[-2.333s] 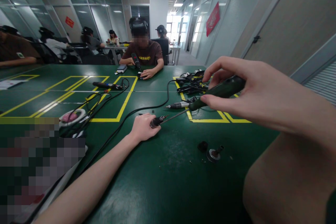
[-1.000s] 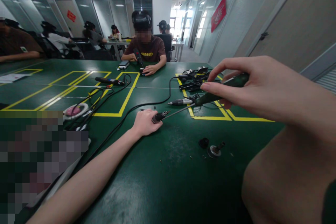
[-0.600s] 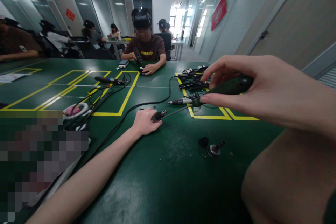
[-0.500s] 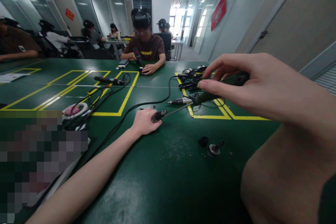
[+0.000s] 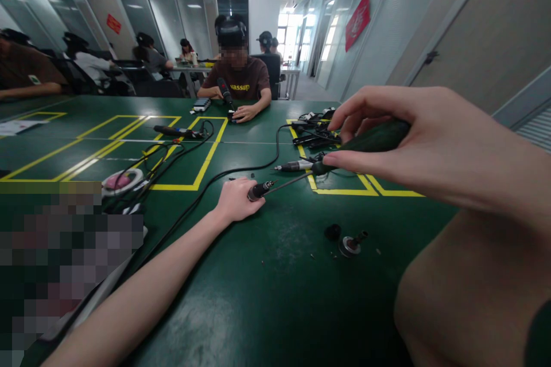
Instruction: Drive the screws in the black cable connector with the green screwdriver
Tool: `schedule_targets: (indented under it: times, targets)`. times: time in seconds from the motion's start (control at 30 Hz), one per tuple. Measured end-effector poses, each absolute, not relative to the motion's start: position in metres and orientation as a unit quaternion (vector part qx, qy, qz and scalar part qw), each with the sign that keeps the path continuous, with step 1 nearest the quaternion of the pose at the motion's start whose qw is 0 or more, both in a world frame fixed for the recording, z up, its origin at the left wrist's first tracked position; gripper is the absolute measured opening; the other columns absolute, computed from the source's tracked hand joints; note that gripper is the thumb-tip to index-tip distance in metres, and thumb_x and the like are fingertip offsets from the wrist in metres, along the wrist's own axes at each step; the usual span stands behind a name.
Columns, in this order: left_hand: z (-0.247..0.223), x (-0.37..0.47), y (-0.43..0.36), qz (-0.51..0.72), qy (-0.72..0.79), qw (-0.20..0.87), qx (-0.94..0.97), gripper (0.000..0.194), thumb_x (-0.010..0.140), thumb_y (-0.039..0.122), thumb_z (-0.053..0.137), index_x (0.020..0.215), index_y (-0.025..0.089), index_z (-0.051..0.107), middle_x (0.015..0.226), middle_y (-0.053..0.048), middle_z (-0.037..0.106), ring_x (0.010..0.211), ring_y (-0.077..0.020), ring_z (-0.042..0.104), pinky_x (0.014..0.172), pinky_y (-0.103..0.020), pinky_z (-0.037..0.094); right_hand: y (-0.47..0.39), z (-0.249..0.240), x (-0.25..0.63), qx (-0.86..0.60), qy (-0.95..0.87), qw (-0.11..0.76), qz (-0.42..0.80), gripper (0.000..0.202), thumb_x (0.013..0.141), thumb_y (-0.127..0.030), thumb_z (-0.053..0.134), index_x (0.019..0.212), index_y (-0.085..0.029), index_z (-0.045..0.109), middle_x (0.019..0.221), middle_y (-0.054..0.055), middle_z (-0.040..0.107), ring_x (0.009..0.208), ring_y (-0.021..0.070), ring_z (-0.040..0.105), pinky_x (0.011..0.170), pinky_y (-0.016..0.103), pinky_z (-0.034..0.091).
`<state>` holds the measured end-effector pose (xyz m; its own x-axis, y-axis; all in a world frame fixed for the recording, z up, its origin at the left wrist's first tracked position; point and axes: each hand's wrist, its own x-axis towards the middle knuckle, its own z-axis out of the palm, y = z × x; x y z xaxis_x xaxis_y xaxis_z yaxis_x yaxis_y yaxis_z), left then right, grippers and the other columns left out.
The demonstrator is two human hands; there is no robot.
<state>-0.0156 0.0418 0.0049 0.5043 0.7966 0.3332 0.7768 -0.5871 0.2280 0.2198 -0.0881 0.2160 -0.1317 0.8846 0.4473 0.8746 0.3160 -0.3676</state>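
Note:
My left hand (image 5: 238,199) rests on the green table, fingers closed round a dark cylindrical tool (image 5: 258,190) whose metal end points right. In my right hand (image 5: 430,137) is a screwdriver (image 5: 379,136) with a dark green handle, pinched between thumb and fingers. Its thin shaft slants down to the left, and the tip meets or lies just beside the tool's end; I cannot tell which. Nearer to me lie a round metal part with a stub (image 5: 350,245) and a small black cap (image 5: 333,232). Several tiny bits are scattered around them.
Behind the screwdriver lie a grey and black pen-like tool (image 5: 295,166) and a heap of black tools (image 5: 316,135). A black cable (image 5: 224,172) crosses the table. To the left are a tape roll (image 5: 136,175) and another corded tool (image 5: 178,131). A co-worker (image 5: 241,77) sits opposite.
My right hand's fingers have shifted round the screwdriver handle, which now sits slightly lower and further left at its front. My left hand and the tool in it have stayed put.

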Motion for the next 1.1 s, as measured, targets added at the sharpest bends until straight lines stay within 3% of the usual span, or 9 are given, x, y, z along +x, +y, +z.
schedule_targets:
  times: [0.27, 0.43, 0.57, 0.67, 0.77, 0.83, 0.97, 1.1]
  targets:
    - [0.006, -0.0143, 0.0414, 0.2, 0.454, 0.025, 0.868, 0.017, 0.08, 0.036, 0.066, 0.075, 0.02, 0.069, 0.08, -0.009, 0.072, 0.079, -0.0258, 0.069, 0.068, -0.033, 0.04, -0.0822, 0.2133, 0.2245, -0.674, -0.691, 0.26, -0.036, 0.052, 0.084, -0.068, 0.057, 0.09, -0.02, 0.076, 0.073, 0.007, 0.069, 0.062, 0.0217, 0.059, 0.059, 0.037, 0.038]
    - [0.0062, -0.0146, 0.042, 0.198, 0.454, 0.021, 0.868, 0.017, 0.08, 0.036, 0.065, 0.074, 0.02, 0.069, 0.079, -0.009, 0.072, 0.078, -0.0258, 0.069, 0.067, -0.033, 0.04, -0.085, 0.2154, 0.2245, -0.608, -0.732, 0.307, -0.011, 0.038, 0.076, -0.055, 0.07, 0.094, -0.022, 0.074, 0.091, 0.008, 0.073, 0.084, 0.0266, 0.067, 0.07, 0.039, 0.047]
    - [0.0052, -0.0156, 0.0412, 0.204, 0.451, 0.02, 0.869, 0.018, 0.081, 0.036, 0.064, 0.073, 0.02, 0.067, 0.077, -0.009, 0.071, 0.077, -0.0252, 0.068, 0.066, -0.033, 0.039, -0.0885, 0.2175, 0.2195, -0.589, -0.743, 0.317, 0.024, 0.034, 0.072, -0.05, 0.077, 0.093, -0.024, 0.07, 0.096, 0.007, 0.074, 0.087, 0.0257, 0.066, 0.071, 0.038, 0.05]
    - [0.0042, -0.0162, 0.0411, 0.209, 0.448, 0.02, 0.869, 0.019, 0.081, 0.037, 0.064, 0.073, 0.02, 0.067, 0.078, -0.009, 0.071, 0.076, -0.0249, 0.068, 0.066, -0.033, 0.039, -0.0876, 0.217, 0.2176, -0.604, -0.734, 0.31, -0.022, 0.041, 0.078, -0.061, 0.072, 0.092, -0.023, 0.071, 0.09, 0.006, 0.074, 0.08, 0.0236, 0.066, 0.066, 0.036, 0.046]
    - [0.0039, -0.0163, 0.0416, 0.212, 0.446, 0.02, 0.869, 0.019, 0.081, 0.038, 0.065, 0.074, 0.021, 0.068, 0.079, -0.008, 0.072, 0.077, -0.025, 0.068, 0.066, -0.032, 0.039, -0.0844, 0.2159, 0.2189, -0.643, -0.709, 0.286, -0.043, 0.059, 0.083, -0.077, 0.055, 0.087, -0.021, 0.073, 0.068, 0.004, 0.067, 0.059, 0.0201, 0.059, 0.055, 0.035, 0.036]
    - [0.0042, -0.016, 0.0418, 0.21, 0.447, 0.02, 0.869, 0.018, 0.081, 0.037, 0.065, 0.075, 0.02, 0.069, 0.078, -0.008, 0.071, 0.078, -0.0251, 0.068, 0.067, -0.032, 0.04, -0.0831, 0.2152, 0.2207, -0.65, -0.707, 0.279, -0.031, 0.057, 0.083, -0.075, 0.055, 0.084, -0.021, 0.074, 0.061, 0.003, 0.063, 0.052, 0.0185, 0.055, 0.052, 0.034, 0.033]
    - [0.0055, -0.0149, 0.0416, 0.2, 0.453, 0.023, 0.868, 0.018, 0.081, 0.036, 0.065, 0.075, 0.02, 0.069, 0.079, -0.009, 0.072, 0.079, -0.0261, 0.069, 0.067, -0.033, 0.04, -0.0855, 0.214, 0.2224, -0.605, -0.73, 0.319, -0.029, 0.032, 0.077, -0.053, 0.068, 0.09, -0.023, 0.071, 0.078, 0.004, 0.07, 0.067, 0.021, 0.063, 0.06, 0.034, 0.041]
    - [0.0065, -0.0146, 0.0414, 0.195, 0.456, 0.025, 0.868, 0.018, 0.081, 0.036, 0.065, 0.075, 0.02, 0.069, 0.081, -0.01, 0.073, 0.081, -0.0269, 0.071, 0.067, -0.033, 0.04, -0.0889, 0.2136, 0.2204, -0.586, -0.747, 0.314, -0.011, 0.029, 0.077, -0.046, 0.07, 0.096, -0.024, 0.067, 0.095, 0.006, 0.072, 0.087, 0.0254, 0.068, 0.07, 0.037, 0.048]
